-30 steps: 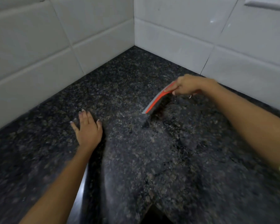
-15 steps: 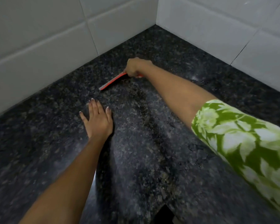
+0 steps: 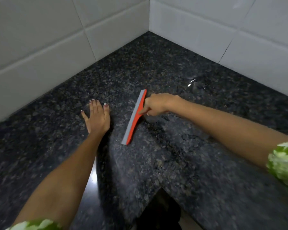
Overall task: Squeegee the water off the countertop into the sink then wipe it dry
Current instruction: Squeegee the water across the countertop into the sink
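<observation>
A red squeegee (image 3: 134, 117) with a grey rubber blade lies edge-down on the dark speckled granite countertop (image 3: 156, 67), its blade running from far right to near left. My right hand (image 3: 158, 104) is shut on its handle from the right side. My left hand (image 3: 96, 116) rests flat on the countertop, fingers spread, a short way left of the blade. A wet patch with beads of water (image 3: 189, 141) glistens on the stone to the right of the squeegee, and a small puddle (image 3: 192, 81) shines further back. No sink is in view.
White tiled walls (image 3: 40, 47) meet in a corner (image 3: 149, 29) behind the countertop. The counter's front edge forms an inward notch (image 3: 161, 190) near the bottom, with dark floor space below it.
My right hand has drawn the squeegee back from near the left wall toward the middle of the counter, turning the blade so it runs more front to back. My left hand stayed flat.
</observation>
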